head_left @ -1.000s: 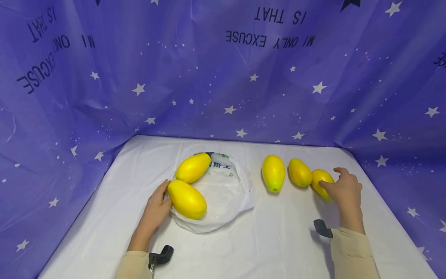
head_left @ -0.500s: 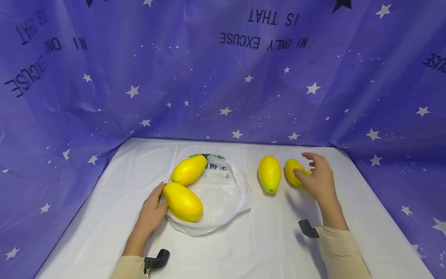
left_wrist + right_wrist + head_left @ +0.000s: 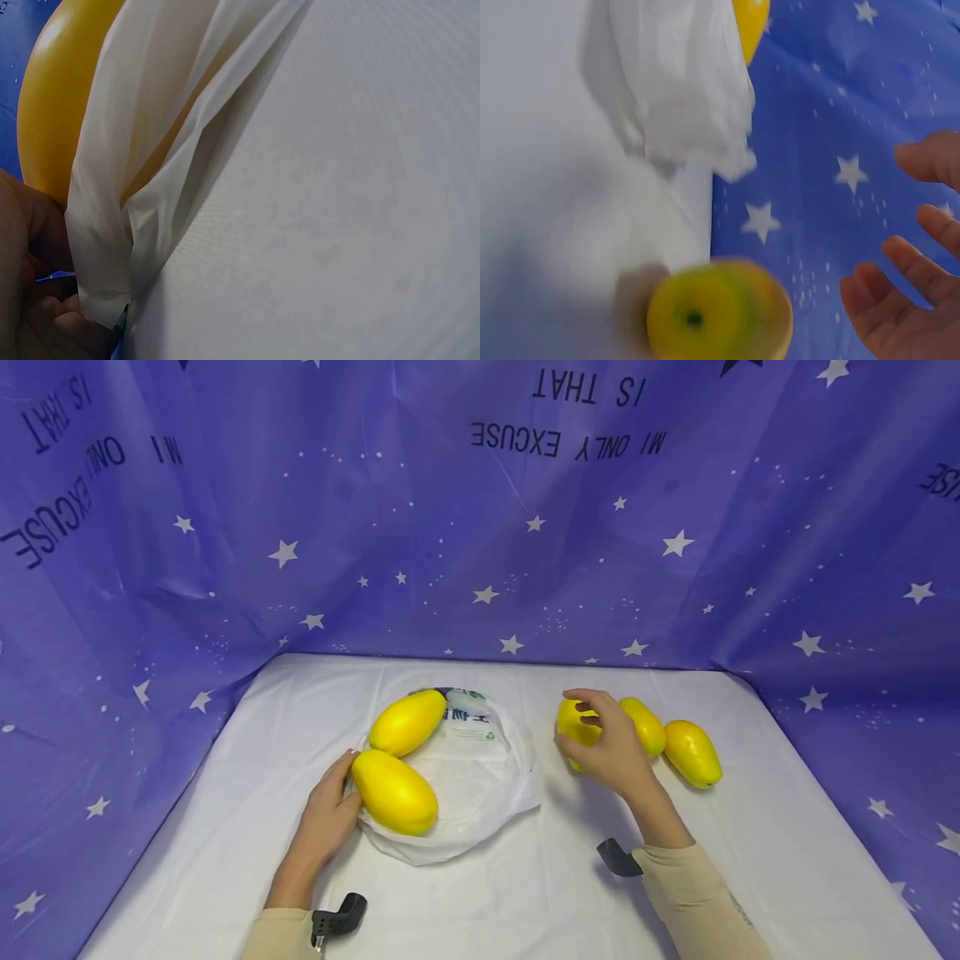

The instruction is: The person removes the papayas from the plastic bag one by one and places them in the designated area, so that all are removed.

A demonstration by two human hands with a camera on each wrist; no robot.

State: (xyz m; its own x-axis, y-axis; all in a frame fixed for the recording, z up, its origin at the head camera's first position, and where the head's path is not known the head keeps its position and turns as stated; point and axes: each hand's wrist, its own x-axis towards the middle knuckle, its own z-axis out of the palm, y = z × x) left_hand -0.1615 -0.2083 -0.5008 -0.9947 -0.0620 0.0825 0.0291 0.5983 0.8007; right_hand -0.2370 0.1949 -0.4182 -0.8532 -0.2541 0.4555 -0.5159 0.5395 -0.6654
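A white plastic bag [image 3: 480, 777] lies spread with its mouth open upward. Two yellow papayas [image 3: 395, 793] sit at its left side, one behind the other. My left hand [image 3: 326, 814] is at the bag's left rim, and in the left wrist view its fingers pinch the bag's edge [image 3: 105, 247] beside a papaya. Over the leftmost of the 3 papayas on the right [image 3: 573, 718], my right hand [image 3: 615, 752] hovers with fingers spread and slightly bent. The right wrist view has that papaya [image 3: 716, 315] apart from the hand, with nothing in its grasp.
A middle papaya [image 3: 643, 727] and a rightmost papaya [image 3: 692, 753] lie close together on the white-covered table [image 3: 510, 902]. Purple starry curtain [image 3: 480, 527] rises behind the table and at both sides.
My right hand has moved left from the rightmost papaya, past the middle one, to above the left one. The rightmost papaya now lies uncovered. My left hand stays at the bag.
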